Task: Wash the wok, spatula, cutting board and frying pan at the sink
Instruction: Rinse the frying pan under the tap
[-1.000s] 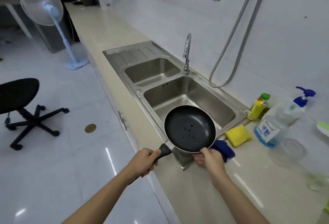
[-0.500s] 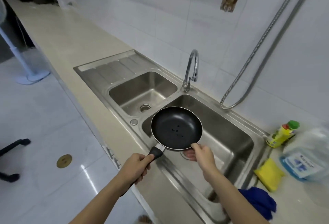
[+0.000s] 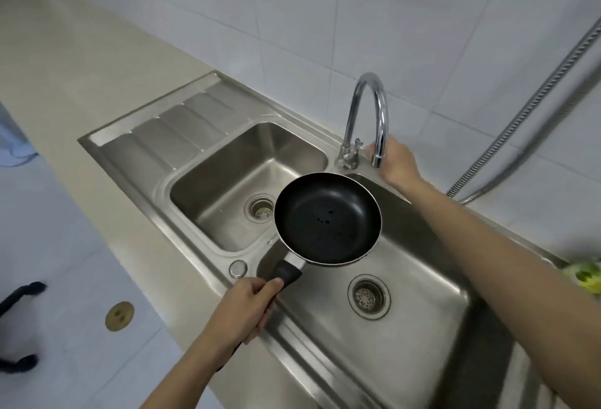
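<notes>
A small black frying pan (image 3: 327, 218) with a few dark specks inside hangs level over the steel double sink (image 3: 208, 265), above the divider and the right basin (image 3: 432, 265). My left hand (image 3: 247, 308) grips its black handle near the sink's front rim. My right hand (image 3: 396, 161) reaches to the base of the chrome faucet (image 3: 367, 90), just behind the spout, with its fingertips by the tap lever. The spout hides those fingers. No water runs.
The left basin (image 3: 227, 187) and ribbed drainboard (image 3: 175, 129) lie to the left, on a beige counter (image 3: 65, 67). A metal hose (image 3: 536, 99) hangs on the tiled wall at right. A yellow-green object (image 3: 585, 275) is blurred at the right edge.
My right hand has let go of the pan's rim and gone up to the faucet. My left hand alone holds the pan now. The view has moved closer to the sink.
</notes>
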Tool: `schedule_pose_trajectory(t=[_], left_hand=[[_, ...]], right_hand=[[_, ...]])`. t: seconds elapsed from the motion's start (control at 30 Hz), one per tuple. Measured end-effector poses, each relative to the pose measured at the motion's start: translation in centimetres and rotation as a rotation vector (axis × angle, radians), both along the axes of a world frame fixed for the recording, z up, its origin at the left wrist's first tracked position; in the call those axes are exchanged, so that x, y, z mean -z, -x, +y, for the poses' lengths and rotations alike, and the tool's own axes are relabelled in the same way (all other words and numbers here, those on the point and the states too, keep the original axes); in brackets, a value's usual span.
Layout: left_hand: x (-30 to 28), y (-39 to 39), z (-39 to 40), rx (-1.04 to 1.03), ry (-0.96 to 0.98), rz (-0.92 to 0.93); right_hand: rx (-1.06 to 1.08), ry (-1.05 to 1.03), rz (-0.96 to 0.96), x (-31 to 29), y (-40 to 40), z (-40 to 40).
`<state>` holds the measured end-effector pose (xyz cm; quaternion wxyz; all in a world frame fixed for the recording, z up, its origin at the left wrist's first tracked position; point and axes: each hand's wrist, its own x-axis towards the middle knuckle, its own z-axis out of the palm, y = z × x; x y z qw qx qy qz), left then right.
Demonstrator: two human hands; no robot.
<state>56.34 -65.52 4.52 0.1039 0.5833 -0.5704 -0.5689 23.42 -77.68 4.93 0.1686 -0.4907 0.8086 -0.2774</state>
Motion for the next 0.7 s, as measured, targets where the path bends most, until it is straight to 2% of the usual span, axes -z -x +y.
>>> schedule_pose_trajectory(t=[0.1,0.2,0.43,0.57,0.7], left_hand=[[0.2,0.2,-1.3,0.027,-0.013,-0.01],[0.0,0.8,-2.0,0.036,-0.025,-0.008],[0.5,2.3,-3.4,0.127,-0.024,0.01],[1.0,3.3,-3.3,0.141,-0.076,0.046],[1.1,3.7,-3.3,0.16,-0.077,0.034]], right_hand=[[-0.194,-0.17,0.111,0.0,0.6,-4.0],[-0.27,-0.157,0.294,1.0,1.2,-6.1],[-0.334,-0.183,0.371,2.5,2.3,-7.3],[-0.489,-0.249,0.537,1.6,0.0,-6.9],[-0.488,-0.308,0.502,2.2,-0.6,-7.4]])
